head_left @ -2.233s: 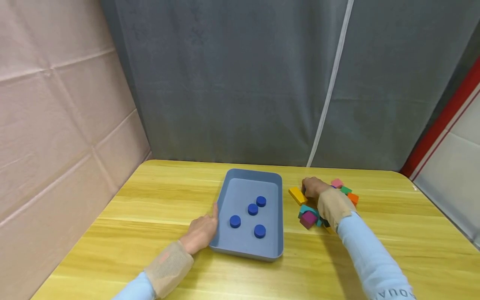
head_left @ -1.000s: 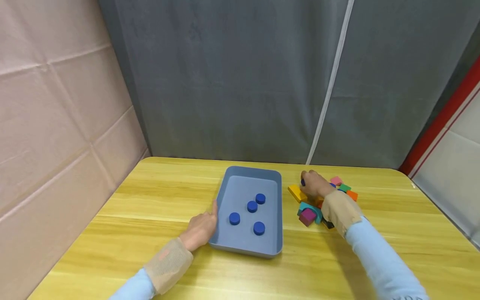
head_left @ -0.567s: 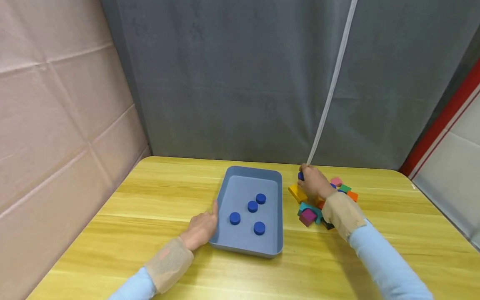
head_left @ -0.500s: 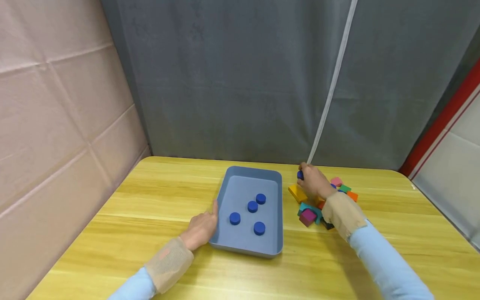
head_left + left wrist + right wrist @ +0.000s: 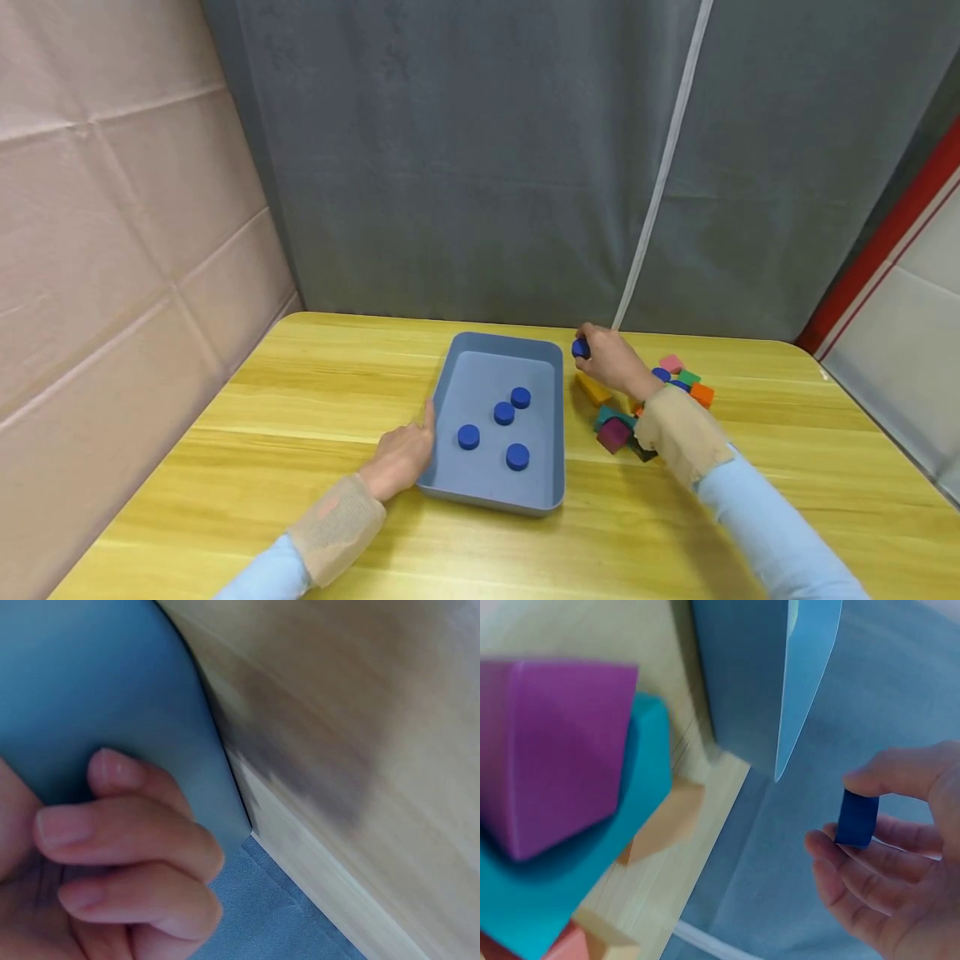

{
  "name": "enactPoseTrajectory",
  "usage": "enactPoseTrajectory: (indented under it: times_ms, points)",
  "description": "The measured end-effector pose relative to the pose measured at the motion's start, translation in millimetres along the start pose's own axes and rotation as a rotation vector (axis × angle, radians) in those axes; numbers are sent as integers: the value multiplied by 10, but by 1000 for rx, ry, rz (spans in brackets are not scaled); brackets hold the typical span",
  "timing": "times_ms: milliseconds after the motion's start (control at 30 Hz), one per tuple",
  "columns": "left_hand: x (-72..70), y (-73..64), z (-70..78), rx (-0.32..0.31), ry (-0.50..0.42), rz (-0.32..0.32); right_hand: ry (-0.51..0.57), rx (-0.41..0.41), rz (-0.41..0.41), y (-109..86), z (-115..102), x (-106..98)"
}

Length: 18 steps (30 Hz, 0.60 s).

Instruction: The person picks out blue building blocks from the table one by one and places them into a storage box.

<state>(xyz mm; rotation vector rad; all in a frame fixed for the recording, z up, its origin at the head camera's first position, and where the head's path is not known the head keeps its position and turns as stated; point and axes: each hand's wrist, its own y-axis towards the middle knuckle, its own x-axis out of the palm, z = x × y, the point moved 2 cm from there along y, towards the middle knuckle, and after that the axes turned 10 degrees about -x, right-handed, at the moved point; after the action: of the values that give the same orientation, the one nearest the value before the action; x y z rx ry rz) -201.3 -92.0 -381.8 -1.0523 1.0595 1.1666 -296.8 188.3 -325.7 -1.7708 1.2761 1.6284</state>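
A thick blue disc point(image 5: 581, 347) is pinched between the thumb and fingertips of my right hand point(image 5: 617, 363), beyond the yellow block point(image 5: 594, 389); in the right wrist view the disc point(image 5: 856, 818) appears edge-on. Left of it is a shallow grey-blue tray point(image 5: 491, 502), where several like discs lie flat, one a disc point(image 5: 517, 457) near the front. My left hand point(image 5: 401, 458) rests against the tray's left wall with one finger straight along it. The left wrist view shows its other fingers point(image 5: 135, 840) loosely curled beside the wall.
A pile of coloured blocks lies right of the tray, partly behind my right wrist: a purple block point(image 5: 614, 434), a teal piece point(image 5: 611, 417), an orange block point(image 5: 702, 393), a green block point(image 5: 688, 377) and a pink block point(image 5: 671, 363). Blue discs point(image 5: 661, 374) lie among them. A grey curtain point(image 5: 465, 167) hangs behind the table.
My right hand has lifted a blue disc from the pile, moving away from me and then left towards the tray. The left hand and the tray stay in place.
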Motion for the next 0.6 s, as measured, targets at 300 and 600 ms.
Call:
enactPoseTrajectory:
  times_ms: [300,600]
  points:
    - [3,-8,2,-8,-3,-3,44,-26,-56,2,-223,101]
    - [0,-15,2,-6,-7,1,77,-117,-82,-31,-430,205]
